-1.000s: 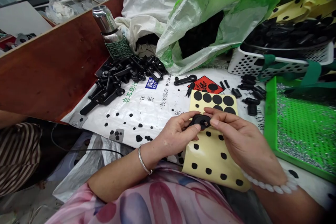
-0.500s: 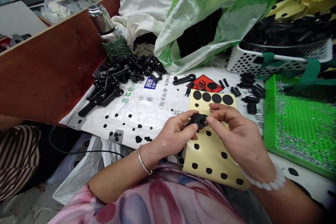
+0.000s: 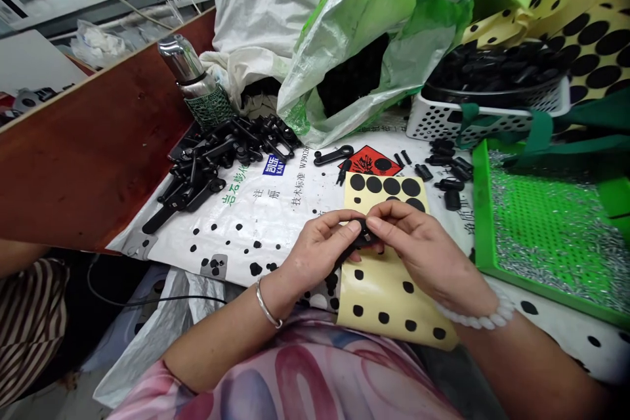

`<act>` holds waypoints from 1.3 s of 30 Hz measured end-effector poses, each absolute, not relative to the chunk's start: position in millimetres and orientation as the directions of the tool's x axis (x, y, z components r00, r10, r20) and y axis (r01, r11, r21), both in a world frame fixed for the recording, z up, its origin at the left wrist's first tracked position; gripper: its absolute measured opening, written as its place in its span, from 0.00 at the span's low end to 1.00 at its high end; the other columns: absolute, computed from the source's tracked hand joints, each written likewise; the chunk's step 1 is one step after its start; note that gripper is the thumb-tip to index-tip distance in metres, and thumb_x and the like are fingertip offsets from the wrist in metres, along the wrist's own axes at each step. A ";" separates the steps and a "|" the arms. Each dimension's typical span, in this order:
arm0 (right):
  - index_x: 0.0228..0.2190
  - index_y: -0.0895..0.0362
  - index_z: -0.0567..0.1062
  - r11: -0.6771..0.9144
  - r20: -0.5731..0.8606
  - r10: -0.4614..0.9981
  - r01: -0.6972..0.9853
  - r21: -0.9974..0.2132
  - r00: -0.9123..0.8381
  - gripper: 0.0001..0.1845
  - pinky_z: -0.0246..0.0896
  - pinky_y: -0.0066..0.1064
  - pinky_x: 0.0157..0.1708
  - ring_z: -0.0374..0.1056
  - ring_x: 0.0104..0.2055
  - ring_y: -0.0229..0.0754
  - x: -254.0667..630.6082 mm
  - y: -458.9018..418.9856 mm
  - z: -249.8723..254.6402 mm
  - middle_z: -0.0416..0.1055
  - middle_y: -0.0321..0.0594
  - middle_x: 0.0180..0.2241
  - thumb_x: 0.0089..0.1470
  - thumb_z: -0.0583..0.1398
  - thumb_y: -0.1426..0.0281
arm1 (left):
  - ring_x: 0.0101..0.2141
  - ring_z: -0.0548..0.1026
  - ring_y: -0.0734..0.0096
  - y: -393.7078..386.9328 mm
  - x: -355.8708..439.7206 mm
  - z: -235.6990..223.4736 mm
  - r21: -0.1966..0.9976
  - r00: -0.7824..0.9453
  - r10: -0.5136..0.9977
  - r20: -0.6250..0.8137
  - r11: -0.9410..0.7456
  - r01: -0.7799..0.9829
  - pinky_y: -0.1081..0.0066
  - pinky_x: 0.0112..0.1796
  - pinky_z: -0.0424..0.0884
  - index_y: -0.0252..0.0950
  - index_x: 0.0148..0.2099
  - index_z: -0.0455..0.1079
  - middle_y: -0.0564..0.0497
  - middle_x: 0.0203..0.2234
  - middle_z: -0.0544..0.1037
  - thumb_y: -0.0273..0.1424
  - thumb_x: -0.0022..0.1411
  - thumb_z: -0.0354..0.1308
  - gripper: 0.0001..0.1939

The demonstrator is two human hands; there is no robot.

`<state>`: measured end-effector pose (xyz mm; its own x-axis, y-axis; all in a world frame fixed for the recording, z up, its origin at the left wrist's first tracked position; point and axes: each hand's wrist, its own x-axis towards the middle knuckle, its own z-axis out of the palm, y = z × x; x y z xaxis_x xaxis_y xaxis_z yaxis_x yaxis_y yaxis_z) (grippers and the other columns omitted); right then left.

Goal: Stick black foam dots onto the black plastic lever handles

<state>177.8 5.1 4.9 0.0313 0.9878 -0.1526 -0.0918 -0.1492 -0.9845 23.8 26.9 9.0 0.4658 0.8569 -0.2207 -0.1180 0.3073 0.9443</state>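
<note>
My left hand [image 3: 322, 249] and my right hand [image 3: 423, 256] meet over a yellow backing sheet [image 3: 388, 295] dotted with black round stickers. Between the fingertips of both hands sits a small black plastic part [image 3: 363, 235], mostly covered by my fingers. My left thumb and fingers wrap its left side. My right thumb and forefinger pinch its right side. A row of larger black discs [image 3: 384, 184] lies at the sheet's far end, just beyond my hands.
A heap of black lever parts [image 3: 216, 157] lies at the left by a metal flask [image 3: 194, 82]. A green tray of small metal pins [image 3: 551, 230] is at the right. Behind are a white basket [image 3: 492, 115] of black parts and a green-white sack [image 3: 374, 33]. Another person's striped sleeve [image 3: 27, 321] is at far left.
Both hands closed more tightly over the black part, so less of it shows. The view shifted, so everything sits a little further left.
</note>
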 end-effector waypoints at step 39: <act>0.35 0.58 0.79 0.043 0.062 0.997 0.999 -0.011 -0.042 0.13 0.52 0.39 0.38 0.66 0.39 0.49 226.1 45.6 -15.6 0.70 0.46 0.36 0.57 0.54 0.73 | 0.41 0.76 0.52 85.5 62.3 17.9 0.273 0.701 0.639 -0.317 -0.647 0.713 0.64 0.36 0.69 0.34 0.64 0.55 0.42 0.40 0.79 0.47 0.50 0.52 0.41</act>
